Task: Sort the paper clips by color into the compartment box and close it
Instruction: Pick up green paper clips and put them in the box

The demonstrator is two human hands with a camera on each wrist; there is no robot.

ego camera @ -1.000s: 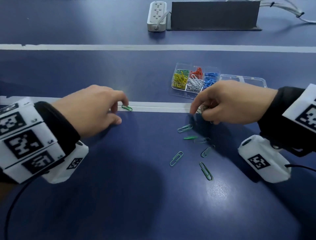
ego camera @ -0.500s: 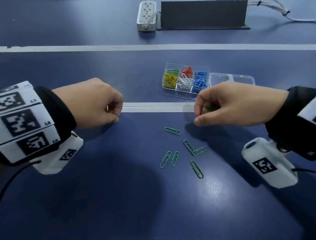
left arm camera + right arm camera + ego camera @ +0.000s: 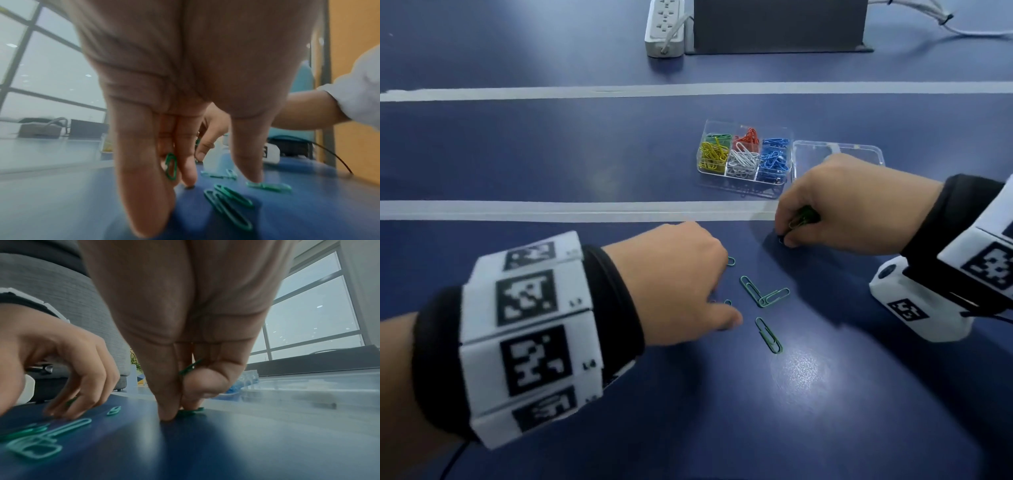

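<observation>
The clear compartment box [image 3: 743,173] holds yellow, white, blue, red and green clips, and its lid [image 3: 837,150] lies open to the right. Several green paper clips [image 3: 751,289] lie loose on the blue table. My left hand [image 3: 732,294] is down among them, with one green clip [image 3: 171,166] tucked between its fingers and its thumb tip on another clip [image 3: 267,186]. My right hand [image 3: 786,240] holds green clips [image 3: 803,219] in its curled fingers. Its thumb and forefinger pinch at one more clip [image 3: 190,411] lying flat on the table.
A white tape line [image 3: 551,209] crosses the table just beyond my hands, with a second one [image 3: 688,89] farther back. A power strip [image 3: 665,27] and a dark panel [image 3: 779,25] stand at the far edge. Cables [image 3: 941,17] trail at the top right.
My left hand has moved from the tape line right and nearer, onto the loose green clips. My right hand has dropped until its fingertips touch the table, still holding its clips.
</observation>
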